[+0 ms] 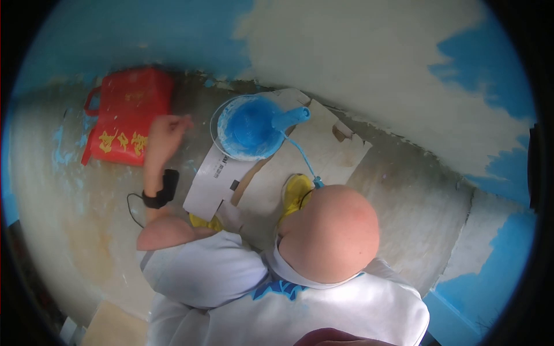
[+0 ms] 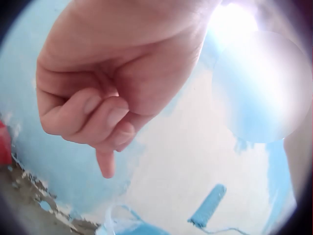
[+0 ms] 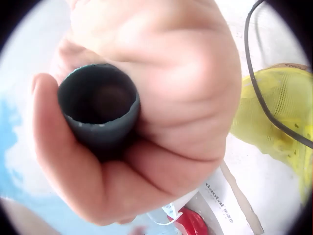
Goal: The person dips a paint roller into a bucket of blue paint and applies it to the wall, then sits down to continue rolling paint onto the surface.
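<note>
My right hand [image 3: 190, 73] grips the dark hollow handle [image 3: 100, 115] of a paint roller, the fingers wrapped round it. The roller's blue-coated sleeve [image 1: 291, 118] overlaps the right rim of a paint bucket [image 1: 241, 151] in the head view, and its blue rod [image 1: 301, 153] runs back toward me. In the head view my right hand is hidden behind bare skin at the sleeve. My left hand [image 1: 167, 138] holds nothing. It hangs loosely curled with one finger pointing down, left of the bucket and overlapping a red bag [image 1: 135, 109].
Cardboard pieces [image 1: 323, 135] lie under and around the bucket, by my yellow shoes [image 1: 297, 193]. The wall [image 1: 358, 57] behind is partly blue, partly bare. A brown sheet [image 1: 115, 326] lies at the lower left.
</note>
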A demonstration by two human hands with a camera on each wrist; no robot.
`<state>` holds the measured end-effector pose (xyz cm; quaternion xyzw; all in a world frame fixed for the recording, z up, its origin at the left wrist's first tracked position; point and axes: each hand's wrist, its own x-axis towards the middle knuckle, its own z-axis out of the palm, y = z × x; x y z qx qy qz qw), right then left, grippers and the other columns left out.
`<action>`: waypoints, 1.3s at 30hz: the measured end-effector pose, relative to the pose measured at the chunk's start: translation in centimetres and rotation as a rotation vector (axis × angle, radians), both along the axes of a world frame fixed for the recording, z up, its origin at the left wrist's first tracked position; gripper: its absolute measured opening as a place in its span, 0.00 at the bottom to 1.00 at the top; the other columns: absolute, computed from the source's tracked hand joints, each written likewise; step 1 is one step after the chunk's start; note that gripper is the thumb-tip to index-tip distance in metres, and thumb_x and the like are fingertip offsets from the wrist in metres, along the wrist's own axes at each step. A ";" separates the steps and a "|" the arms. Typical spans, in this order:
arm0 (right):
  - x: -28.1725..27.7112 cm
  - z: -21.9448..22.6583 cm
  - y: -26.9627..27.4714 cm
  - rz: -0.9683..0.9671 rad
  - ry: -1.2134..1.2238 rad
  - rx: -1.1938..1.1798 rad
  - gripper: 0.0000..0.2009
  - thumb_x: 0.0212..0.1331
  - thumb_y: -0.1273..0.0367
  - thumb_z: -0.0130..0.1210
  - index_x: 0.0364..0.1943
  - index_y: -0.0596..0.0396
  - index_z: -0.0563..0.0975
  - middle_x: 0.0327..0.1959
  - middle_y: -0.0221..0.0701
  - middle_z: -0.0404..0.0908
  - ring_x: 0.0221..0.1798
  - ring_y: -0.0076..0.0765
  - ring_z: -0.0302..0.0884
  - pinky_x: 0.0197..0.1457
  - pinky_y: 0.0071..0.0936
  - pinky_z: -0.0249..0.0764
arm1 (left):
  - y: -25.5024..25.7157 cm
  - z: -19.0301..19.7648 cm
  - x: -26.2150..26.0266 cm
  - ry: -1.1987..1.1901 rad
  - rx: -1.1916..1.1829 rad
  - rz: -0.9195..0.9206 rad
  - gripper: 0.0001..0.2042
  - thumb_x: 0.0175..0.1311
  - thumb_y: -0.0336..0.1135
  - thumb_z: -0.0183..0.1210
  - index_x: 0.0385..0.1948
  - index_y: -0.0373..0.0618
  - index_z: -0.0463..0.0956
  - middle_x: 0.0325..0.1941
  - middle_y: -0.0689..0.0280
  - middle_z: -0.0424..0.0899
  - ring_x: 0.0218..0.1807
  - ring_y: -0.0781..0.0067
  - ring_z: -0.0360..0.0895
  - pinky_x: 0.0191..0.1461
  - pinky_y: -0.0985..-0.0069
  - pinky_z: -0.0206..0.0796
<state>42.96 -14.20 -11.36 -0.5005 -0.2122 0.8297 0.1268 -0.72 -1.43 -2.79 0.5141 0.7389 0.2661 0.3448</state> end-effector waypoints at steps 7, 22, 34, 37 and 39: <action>10.0 2.1 5.6 -0.132 0.304 -0.151 0.18 0.68 0.62 0.56 0.21 0.53 0.67 0.14 0.21 0.61 0.12 0.16 0.60 0.13 0.18 0.57 | 0.3 15.1 -2.0 -0.052 0.028 0.002 0.14 0.69 0.37 0.57 0.35 0.32 0.84 0.21 0.69 0.80 0.23 0.82 0.69 0.29 0.79 0.62; 10.9 24.4 5.6 -0.397 -0.078 0.806 0.28 0.68 0.41 0.44 0.35 0.56 0.69 0.15 0.21 0.60 0.12 0.14 0.52 0.14 0.18 0.48 | 4.1 30.0 15.2 -0.142 0.311 -1.115 0.10 0.61 0.30 0.61 0.41 0.37 0.82 0.28 0.57 0.83 0.25 0.69 0.79 0.32 0.77 0.70; 2.4 30.9 11.9 -0.520 -0.334 1.182 0.17 0.74 0.56 0.45 0.31 0.55 0.68 0.15 0.24 0.65 0.12 0.17 0.59 0.15 0.18 0.54 | 0.2 25.9 18.2 -0.051 0.550 -1.388 0.16 0.65 0.38 0.58 0.50 0.38 0.76 0.54 0.53 0.75 0.57 0.50 0.70 0.62 0.56 0.63; -2.1 31.8 13.7 -0.514 -0.330 1.253 0.12 0.72 0.64 0.49 0.32 0.56 0.69 0.16 0.22 0.68 0.15 0.15 0.62 0.17 0.17 0.56 | -0.6 24.2 18.5 0.051 0.727 -1.540 0.19 0.66 0.36 0.56 0.54 0.36 0.72 0.64 0.47 0.66 0.67 0.43 0.62 0.72 0.51 0.55; -3.9 32.8 14.9 -0.488 -0.349 1.286 0.11 0.72 0.64 0.50 0.33 0.55 0.69 0.16 0.21 0.68 0.15 0.14 0.61 0.18 0.17 0.55 | -1.0 23.3 18.6 0.112 0.736 -1.576 0.20 0.64 0.36 0.57 0.55 0.35 0.71 0.64 0.47 0.66 0.67 0.43 0.62 0.73 0.51 0.54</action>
